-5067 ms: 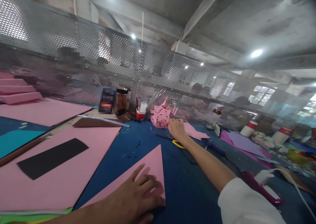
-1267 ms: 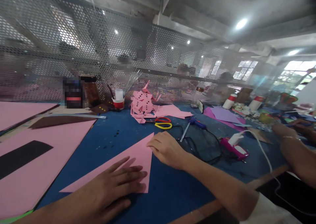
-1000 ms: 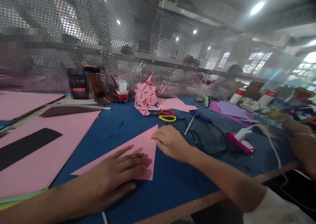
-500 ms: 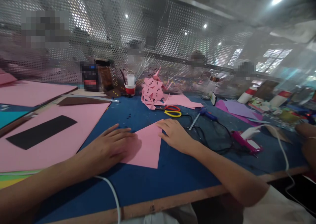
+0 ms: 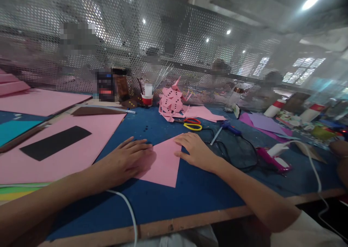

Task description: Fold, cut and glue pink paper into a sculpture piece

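A small pink sheet of paper (image 5: 165,163) lies on the blue tabletop in front of me. My left hand (image 5: 133,158) rests flat over its left part, fingers stretched out, hiding that side. At the sheet's upper right corner is my right hand (image 5: 194,149), its fingertips touching the edge and its thumb apart from the fingers. Beyond the sheet are scissors (image 5: 193,128) with one red and one yellow handle loop. Behind them stands a spiky pink paper shape (image 5: 172,100) with black dots.
Large pink sheets (image 5: 108,125) lie at left, one under a black paper strip (image 5: 56,143). To the right are a blue glue gun (image 5: 231,128) with its cable, a magenta power strip (image 5: 273,160) and purple sheets (image 5: 268,123). A perforated metal screen (image 5: 185,33) stands behind.
The view has shifted slightly, so things appear a little further right. Both hands stay on the pink sheet with almost the same pose.
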`<state>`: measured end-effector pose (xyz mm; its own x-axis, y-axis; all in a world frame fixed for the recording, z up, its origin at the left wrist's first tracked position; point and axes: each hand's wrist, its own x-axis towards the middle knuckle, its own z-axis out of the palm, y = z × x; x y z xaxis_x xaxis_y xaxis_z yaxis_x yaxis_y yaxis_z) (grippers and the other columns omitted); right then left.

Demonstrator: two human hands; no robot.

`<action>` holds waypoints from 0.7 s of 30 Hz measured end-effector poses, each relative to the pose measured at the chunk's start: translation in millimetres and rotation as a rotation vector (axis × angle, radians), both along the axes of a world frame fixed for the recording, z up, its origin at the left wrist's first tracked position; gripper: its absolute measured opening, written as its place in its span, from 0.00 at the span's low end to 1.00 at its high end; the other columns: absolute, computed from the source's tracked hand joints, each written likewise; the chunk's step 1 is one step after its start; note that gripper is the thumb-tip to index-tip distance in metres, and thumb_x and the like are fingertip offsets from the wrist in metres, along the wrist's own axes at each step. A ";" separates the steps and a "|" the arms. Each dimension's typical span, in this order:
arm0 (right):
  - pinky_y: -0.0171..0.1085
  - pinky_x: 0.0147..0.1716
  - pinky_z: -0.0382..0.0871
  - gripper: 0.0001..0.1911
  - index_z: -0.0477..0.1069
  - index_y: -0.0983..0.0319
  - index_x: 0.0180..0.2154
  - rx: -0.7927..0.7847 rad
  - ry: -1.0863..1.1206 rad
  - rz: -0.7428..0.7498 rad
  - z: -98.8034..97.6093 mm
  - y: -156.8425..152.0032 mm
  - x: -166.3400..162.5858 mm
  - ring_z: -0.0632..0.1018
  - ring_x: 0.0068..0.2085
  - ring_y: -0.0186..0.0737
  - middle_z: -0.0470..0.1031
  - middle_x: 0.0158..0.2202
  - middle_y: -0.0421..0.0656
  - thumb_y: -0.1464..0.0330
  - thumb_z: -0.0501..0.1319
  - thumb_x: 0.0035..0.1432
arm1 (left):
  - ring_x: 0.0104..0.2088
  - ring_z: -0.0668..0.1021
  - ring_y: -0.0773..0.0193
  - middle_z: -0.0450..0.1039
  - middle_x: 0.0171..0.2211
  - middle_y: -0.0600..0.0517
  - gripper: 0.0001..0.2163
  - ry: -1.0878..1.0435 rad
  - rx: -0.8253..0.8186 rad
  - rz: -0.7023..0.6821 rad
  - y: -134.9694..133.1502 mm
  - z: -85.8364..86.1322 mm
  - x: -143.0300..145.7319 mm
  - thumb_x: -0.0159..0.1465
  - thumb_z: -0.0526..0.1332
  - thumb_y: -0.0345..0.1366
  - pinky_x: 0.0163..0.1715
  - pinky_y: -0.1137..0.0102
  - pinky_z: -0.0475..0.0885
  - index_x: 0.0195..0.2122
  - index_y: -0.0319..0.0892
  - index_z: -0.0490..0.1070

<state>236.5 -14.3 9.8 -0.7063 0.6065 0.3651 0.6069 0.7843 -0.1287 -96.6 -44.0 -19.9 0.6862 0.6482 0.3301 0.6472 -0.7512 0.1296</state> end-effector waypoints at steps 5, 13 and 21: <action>0.55 0.69 0.54 0.39 0.70 0.59 0.62 -0.128 -0.031 0.170 7.1 -16.9 -5.5 0.70 0.66 0.53 0.71 0.65 0.52 0.47 0.71 0.56 | 0.67 0.70 0.56 0.72 0.65 0.54 0.23 0.011 -0.002 -0.006 -3.1 6.0 2.9 0.69 0.61 0.35 0.73 0.55 0.49 0.65 0.58 0.68; 0.51 0.67 0.58 0.36 0.72 0.58 0.61 -0.174 -0.013 0.156 8.3 -19.3 -10.5 0.72 0.65 0.50 0.73 0.64 0.51 0.49 0.71 0.57 | 0.65 0.72 0.56 0.73 0.64 0.51 0.20 -0.026 -0.045 -0.009 0.4 6.4 2.7 0.71 0.61 0.40 0.73 0.55 0.51 0.64 0.57 0.70; 0.48 0.59 0.63 0.15 0.76 0.61 0.49 -0.104 0.116 0.122 0.0 -7.8 -17.1 0.79 0.54 0.47 0.82 0.50 0.46 0.60 0.68 0.66 | 0.68 0.69 0.51 0.71 0.66 0.49 0.28 0.035 -0.144 0.013 -6.8 27.3 5.6 0.70 0.62 0.53 0.72 0.48 0.49 0.69 0.55 0.63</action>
<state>219.4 -22.1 9.9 -0.7333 0.5579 0.3885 0.4849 0.8298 -0.2763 -91.0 -50.8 7.4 0.6869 0.6961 0.2089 0.6630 -0.7179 0.2123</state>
